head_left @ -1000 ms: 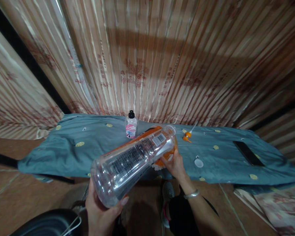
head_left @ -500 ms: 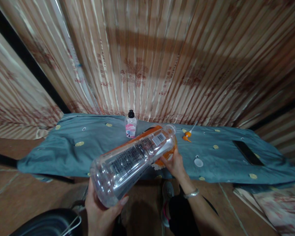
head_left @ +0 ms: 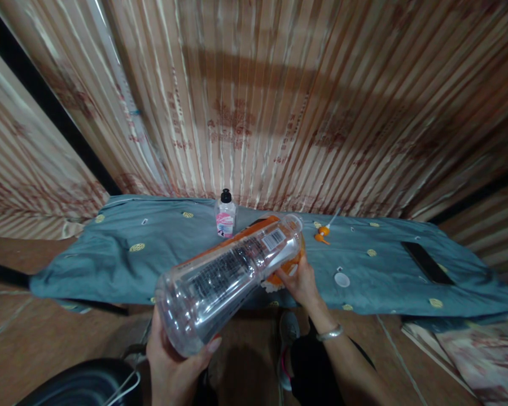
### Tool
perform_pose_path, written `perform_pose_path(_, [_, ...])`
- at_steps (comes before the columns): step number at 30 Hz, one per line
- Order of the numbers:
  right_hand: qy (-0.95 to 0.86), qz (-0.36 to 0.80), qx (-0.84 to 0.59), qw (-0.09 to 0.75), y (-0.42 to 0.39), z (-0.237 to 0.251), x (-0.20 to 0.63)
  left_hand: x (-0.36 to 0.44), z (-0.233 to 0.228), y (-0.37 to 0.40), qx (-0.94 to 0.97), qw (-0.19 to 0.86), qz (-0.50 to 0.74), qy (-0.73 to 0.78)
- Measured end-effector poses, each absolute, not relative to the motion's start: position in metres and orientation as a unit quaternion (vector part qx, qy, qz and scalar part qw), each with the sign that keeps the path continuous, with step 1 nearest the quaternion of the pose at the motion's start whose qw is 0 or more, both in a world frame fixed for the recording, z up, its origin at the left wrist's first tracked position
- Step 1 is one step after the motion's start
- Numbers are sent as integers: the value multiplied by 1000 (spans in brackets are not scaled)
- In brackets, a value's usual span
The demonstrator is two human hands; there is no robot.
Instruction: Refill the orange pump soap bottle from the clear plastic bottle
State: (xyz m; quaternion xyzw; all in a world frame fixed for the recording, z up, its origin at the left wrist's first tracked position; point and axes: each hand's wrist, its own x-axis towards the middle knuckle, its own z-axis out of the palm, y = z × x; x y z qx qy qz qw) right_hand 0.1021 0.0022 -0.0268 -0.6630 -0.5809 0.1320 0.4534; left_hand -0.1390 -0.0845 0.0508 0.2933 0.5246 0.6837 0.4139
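Observation:
A large clear plastic bottle [head_left: 220, 285] with printed text and a barcode lies slantwise in the air, its base toward me at lower left and its neck toward upper right. My left hand [head_left: 175, 358] is wrapped round the base. Close under the neck, my right hand [head_left: 300, 282] grips an orange item [head_left: 285, 268] with a pale scalloped edge; the bottle hides much of it, so its kind is unclear. Beyond the bottle stands a small clear bottle [head_left: 226, 217] with a pink label and black cap. An orange pump head [head_left: 322, 232] with a pale tube lies to the right.
Teal patterned cloth [head_left: 385, 282] covers the low bench or bed before me. On it lie a white disc [head_left: 342, 279] and a dark phone [head_left: 427, 263]. A striped curtain [head_left: 254, 113] hangs behind. A black round object [head_left: 84, 386] sits at lower left.

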Motion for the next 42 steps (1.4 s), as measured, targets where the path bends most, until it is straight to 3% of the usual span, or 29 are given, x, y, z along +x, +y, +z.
perform_pose_path(42, [-578,137,-665,452,3,-28,102,-137,55,-85,294,413,695,510])
